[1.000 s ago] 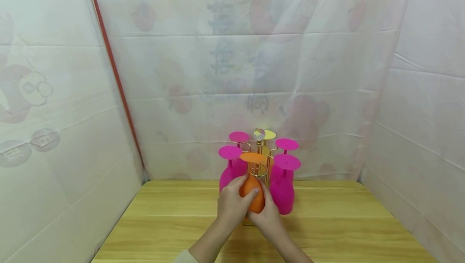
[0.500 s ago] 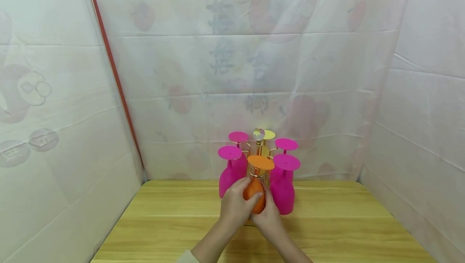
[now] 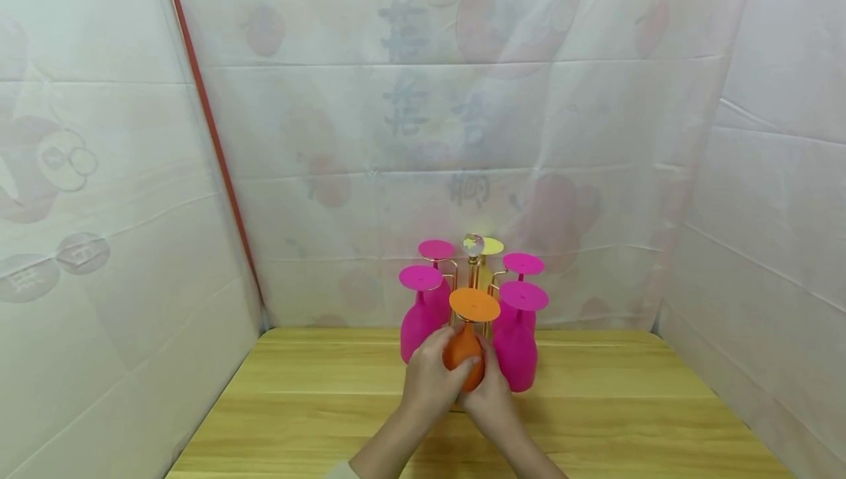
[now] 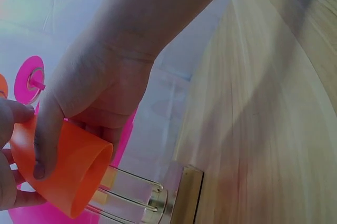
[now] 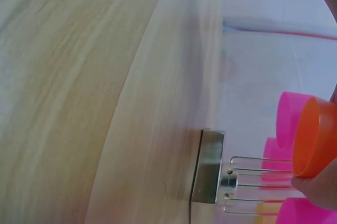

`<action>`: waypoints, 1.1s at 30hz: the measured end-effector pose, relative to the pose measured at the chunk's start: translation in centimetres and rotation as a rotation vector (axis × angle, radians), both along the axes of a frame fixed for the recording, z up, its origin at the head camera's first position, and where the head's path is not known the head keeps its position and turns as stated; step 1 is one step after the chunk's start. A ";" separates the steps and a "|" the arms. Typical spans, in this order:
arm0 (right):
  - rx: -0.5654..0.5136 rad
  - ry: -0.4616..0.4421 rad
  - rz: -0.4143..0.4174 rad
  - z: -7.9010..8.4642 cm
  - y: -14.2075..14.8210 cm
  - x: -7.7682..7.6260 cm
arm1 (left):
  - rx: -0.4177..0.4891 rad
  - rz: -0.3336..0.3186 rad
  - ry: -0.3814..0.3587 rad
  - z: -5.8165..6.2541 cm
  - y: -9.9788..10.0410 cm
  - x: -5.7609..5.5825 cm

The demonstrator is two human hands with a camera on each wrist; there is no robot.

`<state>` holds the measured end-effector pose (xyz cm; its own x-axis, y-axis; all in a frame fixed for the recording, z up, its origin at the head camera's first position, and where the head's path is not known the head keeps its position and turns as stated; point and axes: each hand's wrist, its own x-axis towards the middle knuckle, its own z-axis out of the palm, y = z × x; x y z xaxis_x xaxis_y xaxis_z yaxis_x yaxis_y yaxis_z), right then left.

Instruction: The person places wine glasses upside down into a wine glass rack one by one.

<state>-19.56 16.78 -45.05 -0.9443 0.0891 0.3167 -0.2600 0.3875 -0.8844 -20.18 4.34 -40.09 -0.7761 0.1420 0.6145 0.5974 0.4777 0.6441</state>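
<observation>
Both hands hold an orange plastic goblet [image 3: 465,354] upside down, its round foot [image 3: 474,305] uppermost. My left hand [image 3: 428,376] grips the bowl from the left, thumb across its front. From the right, my right hand [image 3: 490,394] wraps the same bowl. The goblet hangs at the front of a gold wire rack [image 3: 453,273] topped by a clear ball [image 3: 473,245]. Its foot covers most of the front wire ring; whether they touch, I cannot tell. In the left wrist view the orange bowl's [image 4: 73,166] open mouth faces the rack's base, apart from it.
Pink goblets [image 3: 518,350] hang upside down on both sides of the rack, and a yellow one [image 3: 490,246] hangs behind. The rack's square base [image 5: 208,166] stands on a wooden table [image 3: 317,405]. Pale printed sheets [image 3: 317,134] enclose the back and sides.
Both hands have shifted the orange goblet slightly right and down. Its foot has moved from left of the front ring to over it, hiding most of the ring.
</observation>
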 end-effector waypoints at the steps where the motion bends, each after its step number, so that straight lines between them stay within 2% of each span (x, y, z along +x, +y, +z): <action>1: -0.002 0.001 0.005 0.0 0.0 0.0 | 0.005 -0.002 -0.006 -0.1 0.0 0.0; 8: -0.018 0.030 0.005 -0.1 0.1 -0.1 | 0.042 -0.025 -0.018 -0.4 0.0 0.0; 20: -0.054 0.025 0.013 -0.1 -0.1 -0.1 | 0.045 -0.017 -0.053 -1.1 0.1 0.0; 33: -0.016 0.065 -0.002 0.0 -0.1 -0.2 | 0.035 -0.013 -0.024 -1.4 0.1 -0.2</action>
